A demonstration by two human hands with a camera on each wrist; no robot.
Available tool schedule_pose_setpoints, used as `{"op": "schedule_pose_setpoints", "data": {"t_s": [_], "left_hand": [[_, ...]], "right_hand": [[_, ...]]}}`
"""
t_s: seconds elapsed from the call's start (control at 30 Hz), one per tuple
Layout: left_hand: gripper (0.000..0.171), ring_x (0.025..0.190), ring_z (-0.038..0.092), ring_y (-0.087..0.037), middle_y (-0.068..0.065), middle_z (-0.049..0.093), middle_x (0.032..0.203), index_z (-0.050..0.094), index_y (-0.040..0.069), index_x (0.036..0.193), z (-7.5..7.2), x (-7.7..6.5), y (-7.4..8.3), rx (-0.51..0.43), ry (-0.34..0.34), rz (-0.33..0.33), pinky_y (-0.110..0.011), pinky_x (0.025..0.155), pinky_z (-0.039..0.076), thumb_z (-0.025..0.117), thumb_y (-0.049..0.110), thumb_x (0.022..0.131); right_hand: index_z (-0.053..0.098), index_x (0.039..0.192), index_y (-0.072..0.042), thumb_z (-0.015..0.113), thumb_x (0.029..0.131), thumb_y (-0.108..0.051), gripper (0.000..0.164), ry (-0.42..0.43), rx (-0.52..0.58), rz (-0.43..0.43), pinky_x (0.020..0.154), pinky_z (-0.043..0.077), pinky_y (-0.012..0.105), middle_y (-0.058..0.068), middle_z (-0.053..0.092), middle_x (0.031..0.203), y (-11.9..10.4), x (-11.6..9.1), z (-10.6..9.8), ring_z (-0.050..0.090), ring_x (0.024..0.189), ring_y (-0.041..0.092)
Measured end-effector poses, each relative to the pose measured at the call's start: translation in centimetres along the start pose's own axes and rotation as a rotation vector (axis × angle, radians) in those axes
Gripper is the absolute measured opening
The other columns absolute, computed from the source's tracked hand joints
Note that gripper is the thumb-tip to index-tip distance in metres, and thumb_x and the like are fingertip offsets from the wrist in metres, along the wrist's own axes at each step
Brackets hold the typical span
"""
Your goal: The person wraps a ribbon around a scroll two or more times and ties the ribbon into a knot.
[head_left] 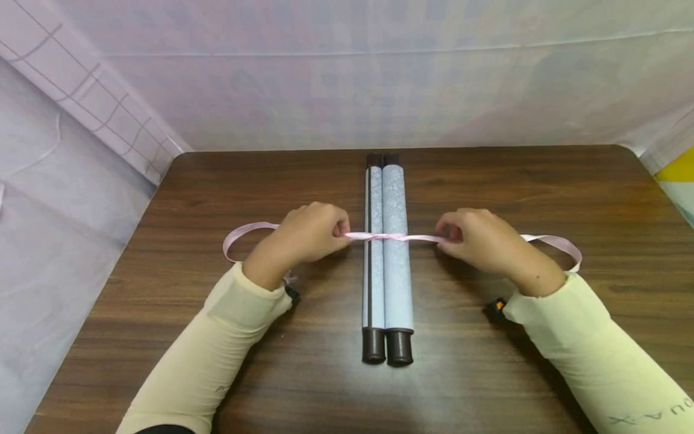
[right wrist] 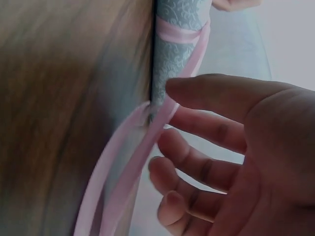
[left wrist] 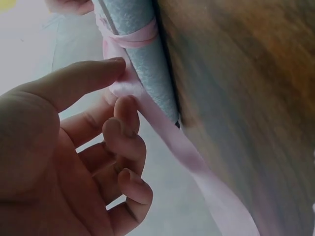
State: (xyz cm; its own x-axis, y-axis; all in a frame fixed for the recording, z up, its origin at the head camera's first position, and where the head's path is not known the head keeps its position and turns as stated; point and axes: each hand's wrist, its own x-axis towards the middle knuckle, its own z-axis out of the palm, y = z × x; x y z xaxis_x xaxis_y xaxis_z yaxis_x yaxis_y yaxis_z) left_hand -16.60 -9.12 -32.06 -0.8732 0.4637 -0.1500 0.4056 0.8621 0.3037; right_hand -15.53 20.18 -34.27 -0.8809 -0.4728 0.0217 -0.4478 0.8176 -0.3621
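Note:
A hanging scroll (head_left: 397, 283), rolled up from both ends into two pale blue patterned rolls with dark end knobs, lies lengthwise in the middle of the table. Round its middle goes a pink ribbon (head_left: 386, 237), crossed and twisted on top. My left hand (head_left: 309, 232) pinches one length between thumb and index finger, left of the rolls. On the other side, my right hand (head_left: 479, 240) pinches the opposite length the same way. Between the hands the ribbon runs nearly straight. In the left wrist view a loose ribbon tail (left wrist: 182, 150) hangs past the fingers; another tail (right wrist: 123, 182) shows in the right wrist view.
The brown wood-grain table (head_left: 472, 386) has its far edge against a pale curtain (head_left: 358, 90). Ribbon loops stick out beyond both wrists. Small dark devices sit at the cuffs of the pale yellow sleeves (head_left: 575, 328).

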Motion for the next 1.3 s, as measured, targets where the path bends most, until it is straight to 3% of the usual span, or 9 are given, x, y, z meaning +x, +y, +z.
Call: {"op": "schedule_pose_setpoints", "data": {"t_s": [0.2,0.33,0.53,0.73,0.87,1.0,1.13,1.3], "left_hand": [[0.012,0.067,0.054,-0.014,0.005,0.063,0.077,0.065,0.019,0.083,-0.6,-0.4,-0.1,0.0,-0.026,0.001,-0.033,0.058,0.046,0.066,0.031,0.084],[0.012,0.068,0.055,-0.012,0.006,0.063,0.078,0.065,0.019,0.085,-1.0,-0.6,0.0,-0.006,-0.035,0.015,-0.032,0.059,0.047,0.065,0.031,0.084],[0.01,0.064,0.054,-0.011,0.006,0.062,0.073,0.065,0.02,0.084,-1.3,-0.7,0.3,-0.05,0.005,0.051,-0.03,0.058,0.047,0.065,0.03,0.083],[0.011,0.061,0.053,-0.012,0.006,0.062,0.071,0.066,0.02,0.084,-1.3,-0.8,0.6,-0.099,0.03,0.045,-0.029,0.056,0.046,0.066,0.03,0.084],[0.011,0.062,0.054,-0.011,0.006,0.063,0.073,0.066,0.02,0.083,-1.4,-0.7,0.8,-0.135,0.05,0.054,-0.029,0.058,0.047,0.067,0.03,0.085],[0.01,0.065,0.056,-0.01,0.006,0.064,0.075,0.068,0.019,0.083,-1.4,-0.6,1.0,-0.157,0.062,0.075,-0.029,0.061,0.049,0.067,0.029,0.085],[0.008,0.067,0.056,-0.01,0.006,0.065,0.076,0.068,0.019,0.083,-1.4,-0.6,1.0,-0.168,0.069,0.084,-0.03,0.063,0.05,0.068,0.027,0.085],[0.005,0.066,0.057,-0.008,0.005,0.065,0.076,0.069,0.017,0.085,-1.3,-0.6,1.2,-0.196,0.087,0.105,-0.027,0.062,0.051,0.068,0.021,0.085]], "right_hand": [[0.066,0.09,-0.01,0.073,0.076,-0.02,0.019,-0.095,-0.026,0.016,0.048,0.041,0.031,-0.001,0.058,0.063,0.6,-0.4,-0.8,0.048,0.054,0.013],[0.061,0.089,-0.01,0.073,0.078,-0.024,0.021,-0.102,-0.029,0.023,0.05,0.042,0.032,0.0,0.057,0.063,0.9,-0.9,-1.7,0.048,0.055,0.013],[0.063,0.074,-0.017,0.07,0.081,-0.034,0.019,-0.158,-0.065,0.037,0.049,0.042,0.032,-0.003,0.057,0.062,1.1,-1.6,-2.7,0.048,0.054,0.013],[0.068,0.078,-0.019,0.068,0.081,-0.036,0.016,-0.211,-0.155,0.063,0.043,0.04,0.034,-0.003,0.059,0.064,1.0,-1.5,-2.0,0.048,0.053,0.014],[0.066,0.075,-0.02,0.069,0.08,-0.031,0.013,-0.209,-0.192,0.073,0.044,0.041,0.036,-0.002,0.059,0.065,1.1,-1.6,-1.6,0.048,0.054,0.016],[0.061,0.067,-0.019,0.07,0.078,-0.02,0.015,-0.205,-0.178,0.026,0.045,0.039,0.034,-0.003,0.054,0.062,1.1,-1.7,-1.5,0.046,0.054,0.015],[0.058,0.066,-0.017,0.067,0.076,-0.01,0.015,-0.193,-0.103,-0.054,0.047,0.038,0.029,-0.004,0.05,0.059,0.9,-1.6,-1.8,0.044,0.053,0.011],[0.059,0.071,-0.017,0.064,0.076,-0.008,0.011,-0.094,0.002,-0.105,0.05,0.042,0.028,-0.004,0.052,0.059,0.6,-1.5,-2.5,0.046,0.053,0.009]]}}
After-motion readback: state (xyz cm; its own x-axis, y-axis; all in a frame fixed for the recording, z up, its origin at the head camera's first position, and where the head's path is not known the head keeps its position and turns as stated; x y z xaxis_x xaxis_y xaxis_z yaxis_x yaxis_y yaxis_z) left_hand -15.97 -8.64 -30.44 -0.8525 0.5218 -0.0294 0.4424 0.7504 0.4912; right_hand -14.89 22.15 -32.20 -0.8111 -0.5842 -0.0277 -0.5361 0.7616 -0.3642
